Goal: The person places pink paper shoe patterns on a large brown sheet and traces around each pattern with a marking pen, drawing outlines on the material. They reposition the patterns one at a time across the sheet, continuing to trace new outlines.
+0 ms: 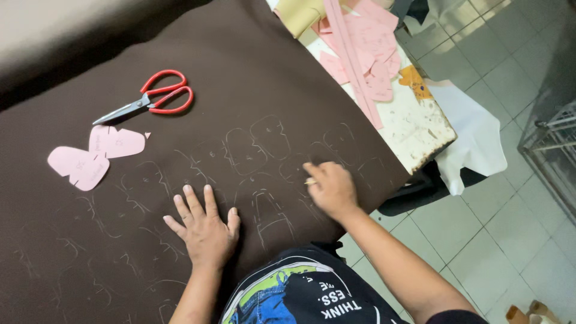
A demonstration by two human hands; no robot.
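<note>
A dark brown fabric [252,78] covers the table, marked with several pale chalk outlines [264,144]. My left hand [204,228] lies flat on the fabric, fingers spread, holding nothing. My right hand [329,187] is closed around a small pale piece of chalk [309,181], its tip touching the fabric near the table's right edge. Two pink paper pattern pieces [96,155] lie on the fabric at the left. Red-handled scissors [151,101] rest above them, blades closed.
A pile of pink pattern pieces and strips [363,42] sits on the worn white table end [420,129] at the upper right, beside a cream fabric roll [300,13]. White cloth [474,135] hangs off the table. Tiled floor [510,228] lies to the right.
</note>
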